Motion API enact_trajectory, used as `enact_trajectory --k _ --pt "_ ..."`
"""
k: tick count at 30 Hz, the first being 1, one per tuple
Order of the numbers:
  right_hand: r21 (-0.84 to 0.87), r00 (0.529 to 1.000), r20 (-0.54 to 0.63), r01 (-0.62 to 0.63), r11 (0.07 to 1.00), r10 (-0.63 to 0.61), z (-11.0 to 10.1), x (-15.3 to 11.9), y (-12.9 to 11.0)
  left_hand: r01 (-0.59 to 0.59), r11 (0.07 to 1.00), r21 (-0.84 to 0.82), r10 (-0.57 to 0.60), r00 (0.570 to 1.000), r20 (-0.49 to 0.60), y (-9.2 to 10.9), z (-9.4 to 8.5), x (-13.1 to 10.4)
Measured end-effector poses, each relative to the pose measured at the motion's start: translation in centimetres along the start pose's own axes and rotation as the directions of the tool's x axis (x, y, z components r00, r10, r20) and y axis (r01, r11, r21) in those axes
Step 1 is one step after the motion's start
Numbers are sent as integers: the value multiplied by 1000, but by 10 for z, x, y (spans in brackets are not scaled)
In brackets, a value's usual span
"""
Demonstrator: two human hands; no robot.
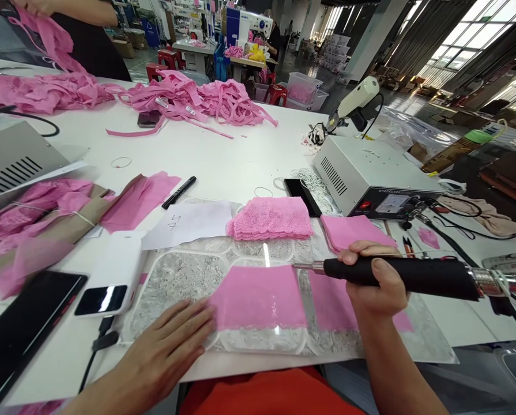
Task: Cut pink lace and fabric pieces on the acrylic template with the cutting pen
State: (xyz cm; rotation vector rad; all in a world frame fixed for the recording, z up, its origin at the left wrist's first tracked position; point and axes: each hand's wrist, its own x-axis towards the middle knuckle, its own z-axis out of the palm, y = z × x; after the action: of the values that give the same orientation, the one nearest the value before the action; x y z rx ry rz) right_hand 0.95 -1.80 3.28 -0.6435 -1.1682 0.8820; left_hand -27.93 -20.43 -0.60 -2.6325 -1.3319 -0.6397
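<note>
My left hand (171,340) lies flat with fingers stretched out, its fingertips on the left edge of a pink fabric piece (262,300). That piece rests on a clear plastic template over a grey marbled board (180,282). My right hand (379,282) is wrapped round the black handle of an ultrasonic welding gun (426,276). The metal tip (305,266) points left and is at the fabric's upper right corner; whether it touches I cannot tell. Another pink piece (333,300) lies partly under the gun. Behind sit a stack of pink lace pieces (270,219) and a pink fabric stack (355,230).
A grey control box (374,173) with cables stands at the right. Left are a power bank (110,276), a black phone (28,334), a marker (179,192) and paper (188,223). Pink garments (206,98) are heaped behind; another person's arm (85,11) shows at upper left.
</note>
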Motion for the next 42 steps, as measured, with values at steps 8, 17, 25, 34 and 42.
enact_trajectory --k 8,17,25,34,42 --pt "18 999 -28 -22 1000 23 4 0 -2 -2 1000 -2 2 1000 13 0 -2 -1" --pt "47 998 61 -36 998 33 22 -6 -4 9 1000 10 -9 999 -38 0 -3 -3" --pt "64 995 89 -58 996 52 25 -9 -1 25 999 41 -24 999 -25 1 -4 -3" --pt "51 995 81 -61 997 57 26 -8 -2 37 999 27 -38 999 5 4 -5 -5" --pt "106 986 153 -82 991 66 43 -15 -3 32 998 45 -32 999 -4 5 -5 -7"
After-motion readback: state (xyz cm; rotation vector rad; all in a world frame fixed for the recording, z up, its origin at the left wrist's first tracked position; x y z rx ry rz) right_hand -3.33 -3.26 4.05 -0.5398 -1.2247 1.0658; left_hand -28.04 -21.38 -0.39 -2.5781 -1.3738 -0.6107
